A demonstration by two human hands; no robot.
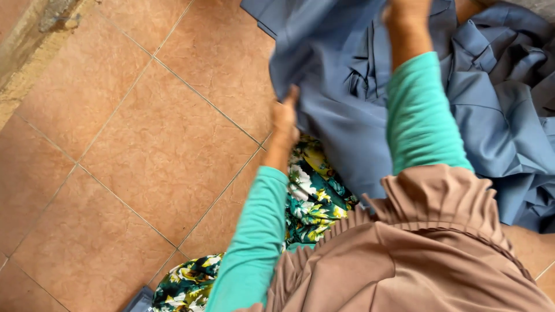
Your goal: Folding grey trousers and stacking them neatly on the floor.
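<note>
A large grey-blue cloth (341, 104) lies bunched in folds across the upper right of the head view. My left hand (285, 118) grips the cloth's left edge, fingers closed on it. My right hand (407, 11) reaches to the top of the frame and rests on the same cloth; its fingers are cut off by the frame edge. Both arms wear teal sleeves (422, 115).
Orange-brown floor tiles (133, 144) fill the left half. A green floral fabric (312, 190) lies under my arms, and a pleated tan garment (416, 248) covers the lower right. A rough concrete ledge (34, 40) runs along the upper left corner.
</note>
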